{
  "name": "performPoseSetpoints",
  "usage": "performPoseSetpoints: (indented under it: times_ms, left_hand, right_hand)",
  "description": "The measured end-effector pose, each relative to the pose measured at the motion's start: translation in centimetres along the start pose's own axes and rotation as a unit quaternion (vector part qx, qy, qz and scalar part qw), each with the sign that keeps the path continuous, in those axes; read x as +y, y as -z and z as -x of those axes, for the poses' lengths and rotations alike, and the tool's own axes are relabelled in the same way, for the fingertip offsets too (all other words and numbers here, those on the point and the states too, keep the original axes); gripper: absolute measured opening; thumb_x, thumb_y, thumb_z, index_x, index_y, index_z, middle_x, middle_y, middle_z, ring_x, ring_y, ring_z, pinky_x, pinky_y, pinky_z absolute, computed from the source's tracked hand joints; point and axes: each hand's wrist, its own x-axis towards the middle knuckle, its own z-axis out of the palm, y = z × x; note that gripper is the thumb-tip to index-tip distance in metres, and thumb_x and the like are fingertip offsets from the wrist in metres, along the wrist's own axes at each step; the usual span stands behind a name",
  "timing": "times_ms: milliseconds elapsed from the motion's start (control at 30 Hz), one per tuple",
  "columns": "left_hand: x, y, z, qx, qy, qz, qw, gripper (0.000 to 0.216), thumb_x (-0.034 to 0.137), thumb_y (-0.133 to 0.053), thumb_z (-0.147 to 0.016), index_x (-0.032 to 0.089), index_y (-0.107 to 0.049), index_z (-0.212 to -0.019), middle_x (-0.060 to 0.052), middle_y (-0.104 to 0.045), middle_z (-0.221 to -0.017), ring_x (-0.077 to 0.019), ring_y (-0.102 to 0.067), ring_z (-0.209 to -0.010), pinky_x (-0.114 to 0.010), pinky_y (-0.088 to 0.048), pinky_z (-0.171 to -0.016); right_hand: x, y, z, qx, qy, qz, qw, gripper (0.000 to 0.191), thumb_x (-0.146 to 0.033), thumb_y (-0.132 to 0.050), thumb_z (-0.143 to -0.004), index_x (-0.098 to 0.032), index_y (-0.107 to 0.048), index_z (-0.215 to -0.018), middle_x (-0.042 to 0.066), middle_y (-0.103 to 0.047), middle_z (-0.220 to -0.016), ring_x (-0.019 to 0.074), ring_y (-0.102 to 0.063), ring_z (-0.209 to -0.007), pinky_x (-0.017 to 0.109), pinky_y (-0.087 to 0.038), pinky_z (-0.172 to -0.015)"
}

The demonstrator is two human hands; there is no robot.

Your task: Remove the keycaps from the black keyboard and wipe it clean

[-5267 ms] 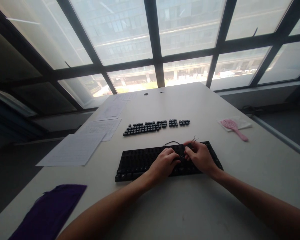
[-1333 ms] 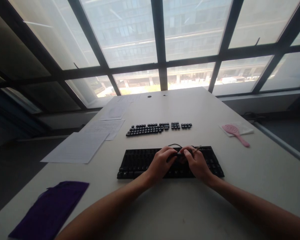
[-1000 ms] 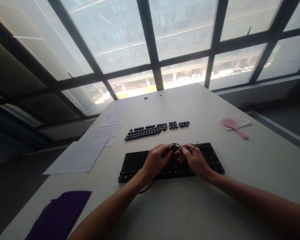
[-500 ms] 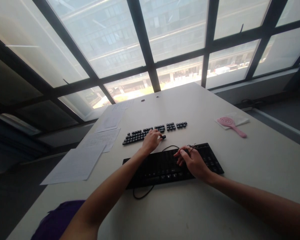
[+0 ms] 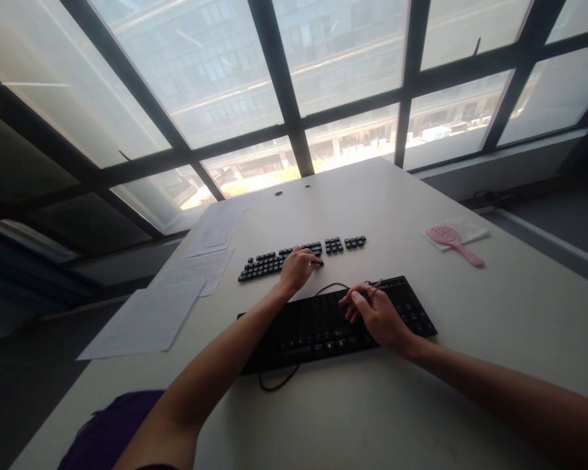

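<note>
A black keyboard (image 5: pixel 318 326) lies across the near part of the white table, with many keys gone from its upper rows. Loose black keycaps (image 5: pixel 262 267) stand in rows behind it. My left hand (image 5: pixel 298 269) is at the right end of the front row, thumb and fingertips closed on a black keycap (image 5: pixel 319 262). Above the right half of the keyboard hovers my right hand (image 5: pixel 372 312), its fingers curled around a thin wire tool (image 5: pixel 376 286). Its far end is too small to make out.
Sheets of paper (image 5: pixel 142 320) lie along the table's left edge. A pink hairbrush (image 5: pixel 453 243) rests on a clear plastic bag (image 5: pixel 473 230) at the right. A black cable (image 5: pixel 279 386) loops out from under the keyboard. Large windows rise beyond the table.
My left hand has shifted slightly and turned over the keycap, so its fingers now cover more of it. My right hand stays almost where it was.
</note>
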Motion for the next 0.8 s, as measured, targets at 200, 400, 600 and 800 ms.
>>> performPoseSetpoints:
  times_ms: [200,400,600,800]
  left_hand:
    - [-0.3,0.0,-0.5,0.016,0.021,-0.007,1.0,0.009,0.022,-0.071,-0.084,0.024,-0.079,-0.087,-0.004,-0.074,-0.097,-0.0242,-0.057,-0.095,-0.038,-0.049,-0.087]
    - [-0.6,-0.2,-0.4,0.035,0.036,-0.013,0.999,0.006,0.021,-0.072,-0.083,0.023,-0.078,-0.084,-0.004,-0.07,-0.098,-0.0235,-0.056,-0.095,-0.036,-0.049,-0.084]
    - [-0.7,0.0,-0.6,0.045,0.053,-0.011,0.997,0.004,0.02,-0.073,-0.081,0.022,-0.076,-0.083,-0.005,-0.069,-0.096,-0.0244,-0.057,-0.096,-0.036,-0.049,-0.086]
    - [-0.6,2.5,0.1,0.094,0.07,0.003,0.993,0.011,0.022,-0.064,-0.088,0.019,-0.074,-0.09,-0.006,-0.069,-0.096,-0.0228,-0.059,-0.096,-0.038,-0.044,-0.098]
  right_hand:
    - [-0.1,0.0,0.0,0.004,-0.005,-0.015,1.0,0.034,-0.039,-0.045,-0.098,-0.014,-0.066,-0.087,0.005,-0.069,-0.065,0.0165,-0.065,-0.056,0.027,-0.052,-0.055]
    - [-0.4,0.1,0.1,0.007,0.003,-0.042,0.999,0.035,-0.039,-0.046,-0.098,-0.013,-0.068,-0.088,0.005,-0.069,-0.067,0.0157,-0.064,-0.056,0.027,-0.052,-0.056]
    - [-0.4,0.0,0.3,0.019,0.015,-0.072,0.997,0.035,-0.043,-0.048,-0.097,-0.015,-0.067,-0.088,0.006,-0.07,-0.071,0.0162,-0.064,-0.058,0.027,-0.052,-0.055]
    - [-1.5,1.3,-0.6,0.088,0.04,-0.094,0.991,0.028,-0.045,-0.057,-0.093,-0.018,-0.063,-0.09,0.003,-0.068,-0.07,0.017,-0.066,-0.063,0.029,-0.056,-0.062]
